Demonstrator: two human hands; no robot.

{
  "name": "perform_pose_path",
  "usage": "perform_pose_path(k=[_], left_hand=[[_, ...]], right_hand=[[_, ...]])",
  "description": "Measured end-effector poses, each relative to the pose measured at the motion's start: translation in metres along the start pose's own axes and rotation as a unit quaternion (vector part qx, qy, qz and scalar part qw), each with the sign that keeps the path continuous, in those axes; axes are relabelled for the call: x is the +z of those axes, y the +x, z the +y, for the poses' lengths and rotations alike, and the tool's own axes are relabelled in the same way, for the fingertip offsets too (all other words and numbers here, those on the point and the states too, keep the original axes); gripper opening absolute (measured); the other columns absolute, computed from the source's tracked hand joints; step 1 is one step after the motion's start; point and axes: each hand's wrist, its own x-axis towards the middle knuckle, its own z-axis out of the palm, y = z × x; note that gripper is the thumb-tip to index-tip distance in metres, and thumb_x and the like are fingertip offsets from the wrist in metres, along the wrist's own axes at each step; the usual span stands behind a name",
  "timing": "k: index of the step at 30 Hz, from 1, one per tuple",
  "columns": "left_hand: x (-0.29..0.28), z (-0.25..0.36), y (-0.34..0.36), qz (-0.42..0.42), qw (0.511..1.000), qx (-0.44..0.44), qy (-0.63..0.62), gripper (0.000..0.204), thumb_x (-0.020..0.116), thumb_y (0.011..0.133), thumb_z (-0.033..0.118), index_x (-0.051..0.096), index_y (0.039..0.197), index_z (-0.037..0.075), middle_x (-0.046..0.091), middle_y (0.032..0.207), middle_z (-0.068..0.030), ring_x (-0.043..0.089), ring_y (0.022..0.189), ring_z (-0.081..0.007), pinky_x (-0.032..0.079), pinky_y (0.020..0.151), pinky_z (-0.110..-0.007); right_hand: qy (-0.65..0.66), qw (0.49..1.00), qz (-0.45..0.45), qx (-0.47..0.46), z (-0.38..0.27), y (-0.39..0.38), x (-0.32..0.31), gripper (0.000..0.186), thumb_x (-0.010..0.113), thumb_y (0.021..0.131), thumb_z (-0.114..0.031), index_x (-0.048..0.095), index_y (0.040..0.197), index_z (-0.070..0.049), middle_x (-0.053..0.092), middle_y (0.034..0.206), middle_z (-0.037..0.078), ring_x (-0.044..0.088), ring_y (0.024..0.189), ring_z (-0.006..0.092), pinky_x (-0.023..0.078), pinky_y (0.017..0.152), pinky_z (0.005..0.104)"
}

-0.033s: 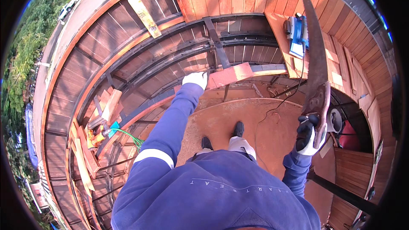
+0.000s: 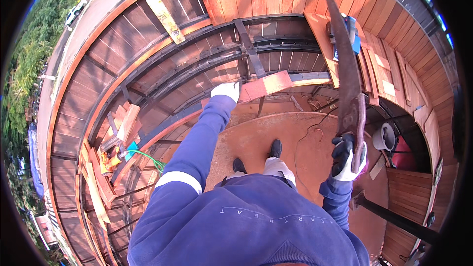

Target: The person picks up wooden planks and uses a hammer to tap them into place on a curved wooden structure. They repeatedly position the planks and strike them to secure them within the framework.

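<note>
In my right hand (image 2: 347, 156), gloved in black and white, is a handsaw (image 2: 349, 74). Its long brown blade points up and away from me, raised in front of the decking at the right. My left hand (image 2: 226, 90), in a white glove, has its fingers closed at the left end of a short reddish wooden board (image 2: 271, 84). That board lies across the curved frame rail (image 2: 310, 79) ahead of me. The glove hides part of the board, and the fingertips are hard to make out.
A blue power tool (image 2: 351, 29) sits on the planks at right, partly behind the saw blade. An orange power tool (image 2: 109, 161) and wood offcuts (image 2: 129, 123) lie at left. A yellow spirit level (image 2: 160, 12) rests across the far steps. A grey bucket (image 2: 383, 137) stands at right.
My right hand has moved left with the handsaw, whose blade now covers more of the blue power tool. My left hand has stayed at the board.
</note>
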Motion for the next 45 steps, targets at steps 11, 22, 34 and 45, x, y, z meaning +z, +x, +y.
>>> perform_pose_path(k=[11, 22, 34, 45], left_hand=[[-0.01, 0.007, -0.006, -0.015, 0.999, -0.002, -0.03, 0.058, 0.032, 0.105, 0.046, 0.076, 0.106, 0.008, 0.073, 0.107, -0.0191, 0.069, 0.102, -0.0381, 0.053, 0.091, -0.05], [-0.009, 0.005, 0.0, -0.036, 0.999, 0.001, -0.029, 0.063, 0.03, 0.106, 0.048, 0.075, 0.105, 0.004, 0.072, 0.105, -0.0236, 0.069, 0.101, -0.0399, 0.053, 0.09, -0.05], [-0.007, 0.005, -0.004, -0.02, 0.999, 0.017, -0.039, 0.064, 0.029, 0.105, 0.048, 0.075, 0.103, 0.004, 0.072, 0.105, -0.0223, 0.069, 0.101, -0.0401, 0.052, 0.091, -0.05], [-0.009, 0.007, -0.002, -0.008, 0.999, 0.019, -0.032, 0.067, 0.026, 0.106, 0.048, 0.076, 0.101, 0.003, 0.073, 0.103, -0.0224, 0.069, 0.098, -0.0404, 0.052, 0.09, -0.051]], right_hand=[[-0.062, 0.966, -0.154, 0.196, -0.031, -0.103, 0.115, 0.02, 0.068, 0.09, -0.005, 0.064, 0.108, 0.002, 0.065, 0.08, 0.004, 0.059, 0.068, 0.0099, 0.05, 0.066, 0.0265], [-0.071, 0.954, -0.148, 0.25, -0.035, -0.111, 0.11, 0.016, 0.069, 0.09, -0.007, 0.066, 0.104, 0.002, 0.066, 0.077, 0.005, 0.062, 0.068, 0.0108, 0.051, 0.065, 0.0272], [-0.101, 0.964, -0.161, 0.184, -0.043, -0.094, 0.127, 0.012, 0.069, 0.09, -0.006, 0.066, 0.1, 0.0, 0.066, 0.077, 0.009, 0.062, 0.067, 0.0125, 0.052, 0.065, 0.0302], [-0.105, 0.966, -0.156, 0.18, -0.033, -0.091, 0.128, 0.015, 0.07, 0.09, -0.009, 0.067, 0.102, -0.001, 0.067, 0.077, 0.008, 0.064, 0.069, 0.0123, 0.052, 0.066, 0.029]])
